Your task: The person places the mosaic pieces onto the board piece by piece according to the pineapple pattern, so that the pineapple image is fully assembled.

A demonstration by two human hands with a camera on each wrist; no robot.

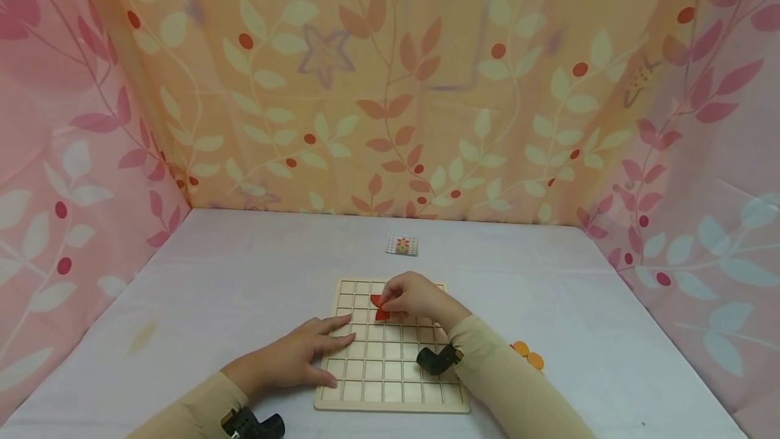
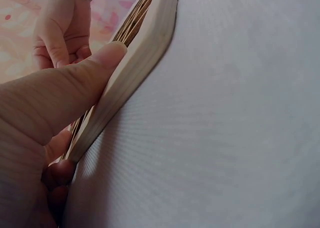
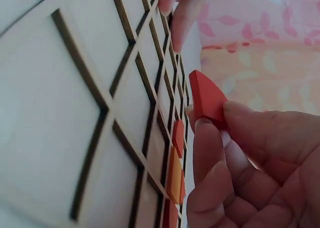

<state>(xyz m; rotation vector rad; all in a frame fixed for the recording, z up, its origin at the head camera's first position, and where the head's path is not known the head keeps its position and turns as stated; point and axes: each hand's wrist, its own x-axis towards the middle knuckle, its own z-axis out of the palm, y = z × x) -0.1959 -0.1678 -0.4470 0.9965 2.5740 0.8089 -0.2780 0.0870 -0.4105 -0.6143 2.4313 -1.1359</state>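
My right hand (image 1: 420,300) pinches a red quarter-circle piece (image 3: 209,99) between thumb and fingertips, over the far part of a wooden grid board (image 1: 393,407). In the right wrist view, the piece is held up off the board. Behind it a red piece (image 3: 178,138) and an orange piece (image 3: 175,175) lie in the grid, with more red below. The hand partly covers these pieces in the head view. My left hand (image 1: 289,356) rests on the board's left side, fingers spread over the edge; its thumb (image 2: 109,55) lies along the wooden rim in the left wrist view.
A small card (image 1: 402,244) with a gridded, coloured picture lies beyond the board. Orange round pieces (image 1: 527,353) lie right of the board, partly behind my right sleeve, with a bit of red beside them. Patterned curtains (image 1: 390,87) enclose the white table (image 1: 244,256).
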